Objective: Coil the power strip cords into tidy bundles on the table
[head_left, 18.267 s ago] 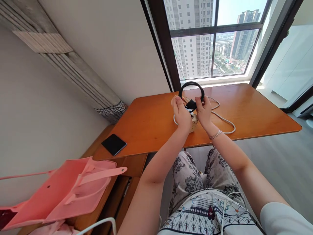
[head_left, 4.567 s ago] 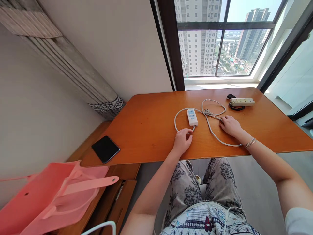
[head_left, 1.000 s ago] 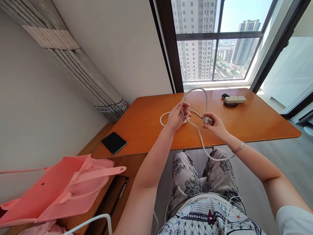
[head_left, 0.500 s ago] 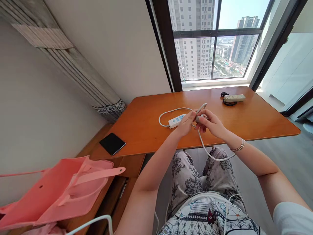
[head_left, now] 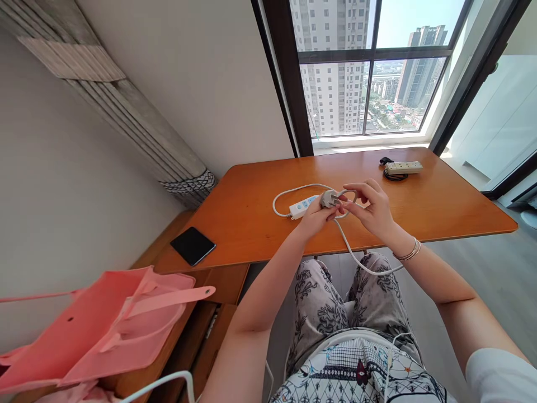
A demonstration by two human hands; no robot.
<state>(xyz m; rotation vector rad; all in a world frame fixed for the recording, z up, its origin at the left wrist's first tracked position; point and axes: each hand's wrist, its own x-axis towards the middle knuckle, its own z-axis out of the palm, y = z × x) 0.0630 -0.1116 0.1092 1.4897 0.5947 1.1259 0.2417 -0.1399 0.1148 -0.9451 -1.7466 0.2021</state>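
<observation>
My left hand (head_left: 317,217) is closed around a white power plug (head_left: 329,198), its metal prongs facing right. Just beside it, the thumb and fingers of my right hand (head_left: 369,206) pinch the white cord (head_left: 349,193) close to the plug. From there the cord makes a small loop, and a length of it hangs over the table's front edge toward my right forearm. A white power strip (head_left: 300,207) with blue socket faces lies on the table behind my left hand, which partly hides its right end.
At the back right of the wooden table (head_left: 247,224) lies a second power strip (head_left: 403,167) with a coiled black cord. A black tablet (head_left: 193,246) rests near the left edge. Lower left is an open pink bag (head_left: 109,324). A window (head_left: 373,95) stands behind the table.
The plug has turned so its prongs now show, held in my left hand. My right hand has shifted slightly to the right, from the plug onto the cord.
</observation>
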